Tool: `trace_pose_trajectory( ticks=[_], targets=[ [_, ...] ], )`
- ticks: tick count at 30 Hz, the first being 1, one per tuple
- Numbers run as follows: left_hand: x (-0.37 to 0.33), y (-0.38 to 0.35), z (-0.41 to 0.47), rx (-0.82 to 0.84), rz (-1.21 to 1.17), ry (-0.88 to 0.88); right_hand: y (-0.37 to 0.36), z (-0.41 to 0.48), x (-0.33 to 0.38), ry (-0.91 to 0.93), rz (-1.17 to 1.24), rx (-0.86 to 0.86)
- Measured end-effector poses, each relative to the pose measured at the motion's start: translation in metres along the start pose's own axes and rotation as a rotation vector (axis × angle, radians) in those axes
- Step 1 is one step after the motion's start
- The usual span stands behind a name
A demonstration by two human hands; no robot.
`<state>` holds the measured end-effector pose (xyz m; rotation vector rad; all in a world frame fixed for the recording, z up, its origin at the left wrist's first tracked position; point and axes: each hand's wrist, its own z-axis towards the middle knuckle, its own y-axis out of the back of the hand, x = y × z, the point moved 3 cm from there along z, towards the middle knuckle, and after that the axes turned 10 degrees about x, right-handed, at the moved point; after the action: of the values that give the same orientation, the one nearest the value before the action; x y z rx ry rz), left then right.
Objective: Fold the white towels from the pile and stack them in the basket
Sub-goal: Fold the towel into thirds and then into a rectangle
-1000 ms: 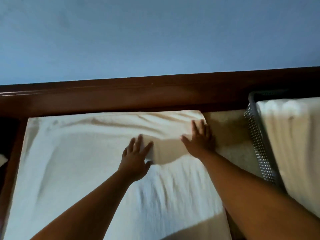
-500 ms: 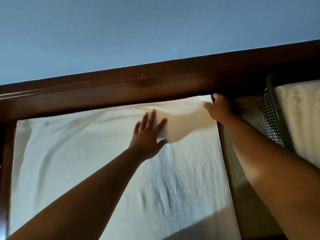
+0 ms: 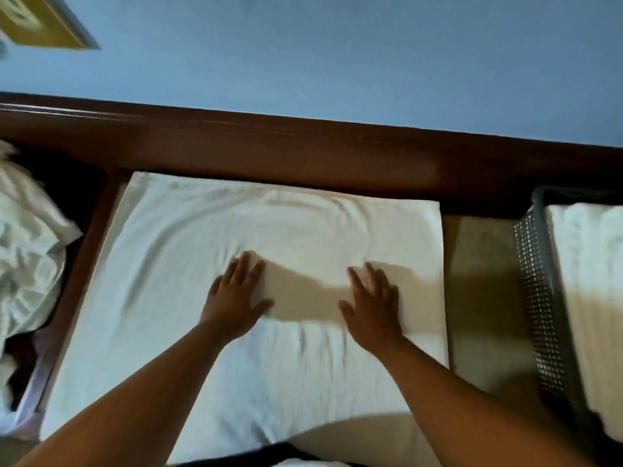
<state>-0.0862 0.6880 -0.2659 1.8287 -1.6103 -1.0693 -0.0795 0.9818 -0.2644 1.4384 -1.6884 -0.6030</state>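
A white towel (image 3: 188,298) lies spread flat on the surface in front of me, its far edge against a dark wooden rail. My left hand (image 3: 234,298) rests flat on its middle, fingers straight. My right hand (image 3: 374,305) lies flat on the towel's right part, fingers spread. A crumpled pile of white towels (image 3: 27,257) sits at the far left. At the right stands a grey mesh basket (image 3: 539,305) holding folded white towels (image 3: 593,298).
A dark wooden rail (image 3: 303,156) runs across the back under a blue wall. A strip of beige surface (image 3: 478,298) shows between the towel and the basket. A framed picture (image 3: 40,21) hangs at the top left.
My right hand has come back from the towel's far right corner and now lies flat on it. My left hand has slid nearer too. The view has tilted and shows the pile at left.
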Motion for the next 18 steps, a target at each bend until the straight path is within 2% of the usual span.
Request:
trace_pose_trajectory(
  ticks=[4, 9, 13, 18],
  targets=[
    [0.098, -0.017, -0.073, -0.062, -0.172, 0.325, -0.039, -0.057, 0.040, -0.013, -0.048, 0.168],
    [0.197, -0.057, -0.168, -0.094, -0.347, 0.592, -0.039, -0.083, 0.081, 0.091, -0.149, 0.323],
    [0.223, -0.073, -0.210, -0.094, -0.385, 0.566, -0.038, -0.080, 0.120, 0.120, -0.200, 0.344],
    [0.235, -0.074, -0.240, -0.199, -0.514, 0.568, -0.065, -0.071, 0.222, 0.243, -0.342, 0.428]
  ],
)
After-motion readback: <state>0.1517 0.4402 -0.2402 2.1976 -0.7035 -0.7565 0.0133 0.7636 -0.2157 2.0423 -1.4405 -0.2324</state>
